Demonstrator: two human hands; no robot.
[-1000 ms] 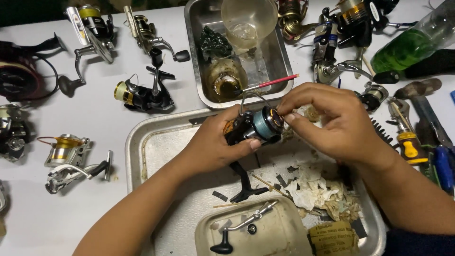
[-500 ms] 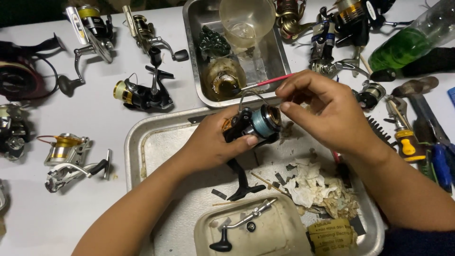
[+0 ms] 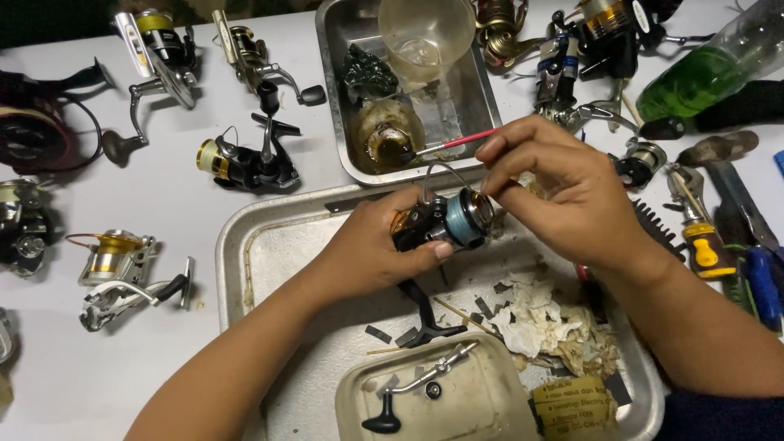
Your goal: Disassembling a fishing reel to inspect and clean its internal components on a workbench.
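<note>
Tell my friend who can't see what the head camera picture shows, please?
A left hand holds a fishing reel over a metal tray, while the right hand dips a red-handled brush into a greasy cup. More reels lie around the white table.

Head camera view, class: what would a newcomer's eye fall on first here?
At centre, the left hand grips a dark fishing reel with a blue spool over a large metal tray, while the right hand holds a red-handled brush whose tip reaches into the smaller metal tray behind. More reels, such as a gold-spooled one, lie at left.
</note>
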